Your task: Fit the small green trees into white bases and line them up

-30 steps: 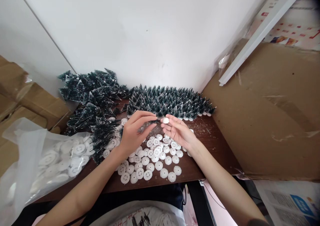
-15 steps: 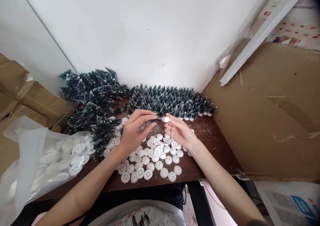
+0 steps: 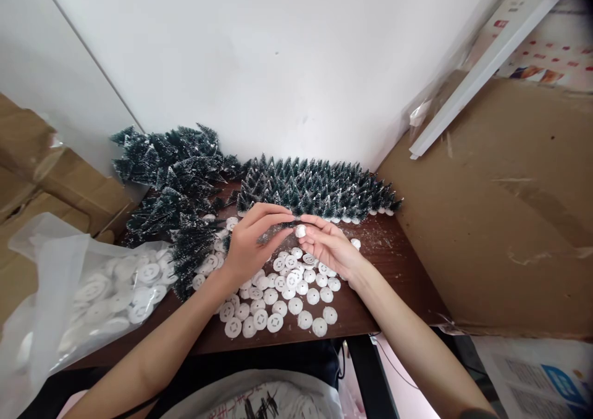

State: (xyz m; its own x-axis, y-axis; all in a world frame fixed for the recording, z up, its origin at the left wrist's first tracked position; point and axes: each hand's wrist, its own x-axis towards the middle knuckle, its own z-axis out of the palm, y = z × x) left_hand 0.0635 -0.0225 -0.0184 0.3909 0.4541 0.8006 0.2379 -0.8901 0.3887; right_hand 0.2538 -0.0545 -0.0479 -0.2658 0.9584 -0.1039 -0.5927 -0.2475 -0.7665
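Observation:
My right hand [image 3: 331, 246] pinches a small white round base [image 3: 301, 230] between thumb and fingers. Facing it, almost touching, is my left hand [image 3: 254, 240], its fingers bent and closed around a miniature snow-tipped tree [image 3: 288, 224]; only a bit of dark green shows between the fingertips, and the rest is hidden. Under both hands, many loose white bases [image 3: 295, 306] lie scattered on the brown table [image 3: 384, 289]. Behind the hands, rows of small trees [image 3: 306, 184] stand upright on white bases. More trees without visible bases [image 3: 176, 159] lie heaped at the left.
A clear plastic bag [image 3: 111, 295] full of white bases lies at the table's left. Cardboard boxes flank the table, one at the left [image 3: 65, 178] and a large one [image 3: 500, 221] at the right. A white wall [image 3: 269, 54] stands behind the trees.
My right hand has shifted slightly left and brought the white base up to my left fingertips. Its index finger now reaches further toward the left hand. My left hand stays nearly in place.

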